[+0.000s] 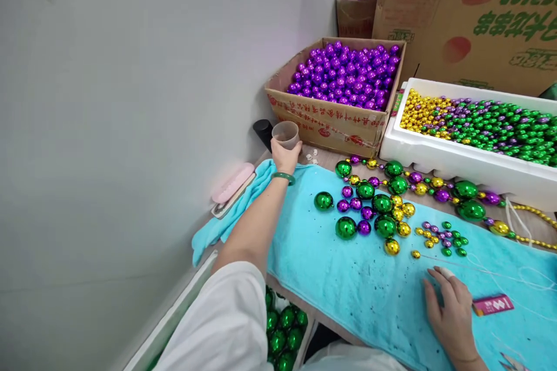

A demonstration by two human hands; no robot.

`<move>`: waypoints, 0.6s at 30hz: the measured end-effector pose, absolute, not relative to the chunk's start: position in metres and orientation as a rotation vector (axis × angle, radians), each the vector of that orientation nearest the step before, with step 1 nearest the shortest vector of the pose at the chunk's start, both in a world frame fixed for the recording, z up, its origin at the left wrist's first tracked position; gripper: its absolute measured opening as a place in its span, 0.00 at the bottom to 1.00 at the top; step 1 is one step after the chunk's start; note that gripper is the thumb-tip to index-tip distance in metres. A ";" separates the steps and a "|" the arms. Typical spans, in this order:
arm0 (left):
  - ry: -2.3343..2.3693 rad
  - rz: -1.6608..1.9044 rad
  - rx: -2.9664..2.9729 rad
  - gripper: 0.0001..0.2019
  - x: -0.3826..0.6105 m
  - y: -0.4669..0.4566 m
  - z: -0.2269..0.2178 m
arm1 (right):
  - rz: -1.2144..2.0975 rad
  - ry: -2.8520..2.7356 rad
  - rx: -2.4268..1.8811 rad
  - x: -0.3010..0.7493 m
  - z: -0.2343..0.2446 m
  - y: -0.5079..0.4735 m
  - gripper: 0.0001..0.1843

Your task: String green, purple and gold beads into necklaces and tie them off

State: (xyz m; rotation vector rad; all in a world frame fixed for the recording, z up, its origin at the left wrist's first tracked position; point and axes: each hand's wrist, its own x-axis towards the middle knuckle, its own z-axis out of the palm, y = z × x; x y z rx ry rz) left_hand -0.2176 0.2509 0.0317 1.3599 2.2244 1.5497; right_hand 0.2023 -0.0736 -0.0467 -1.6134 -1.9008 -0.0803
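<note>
My left hand [285, 156] is wrapped around a clear plastic cup [286, 134], held by the front corner of the box of purple beads. Flat on the turquoise towel [313, 261] lies my right hand [450, 307], fingers extended and holding nothing visible. Just above its fingertips is a small gold bead [416, 254], with a thin clear string [470, 266] running off to the right. A pink lighter [493, 305] sits beside that hand. Loose large green beads [346, 228], purple beads [364, 228] and gold beads [391, 247] are grouped mid-towel, with smaller beads [446, 235] to their right.
A cardboard box of purple beads [326, 127] and a white foam box [444, 156] of mixed beads stand behind. A strung bead garland [465, 189] crosses the front of the foam box. A pink case [234, 182] lies by the wall, and scissors [513, 362] at lower right.
</note>
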 end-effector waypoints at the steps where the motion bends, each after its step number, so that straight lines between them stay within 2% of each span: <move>1: 2.190 1.580 1.429 0.32 -0.214 0.242 0.039 | -0.078 -1.893 -1.610 0.202 -0.048 -0.073 0.14; 6: 1.865 1.622 1.841 0.34 -0.177 0.173 0.089 | -0.066 -1.875 -1.599 0.201 -0.047 -0.072 0.13; 15: 1.195 1.364 2.266 0.38 -0.084 0.027 0.190 | -0.082 -1.843 -1.616 0.197 -0.047 -0.068 0.11; 18: 1.079 1.266 2.410 0.35 -0.062 -0.001 0.215 | -0.077 -1.838 -1.616 0.194 -0.039 -0.066 0.12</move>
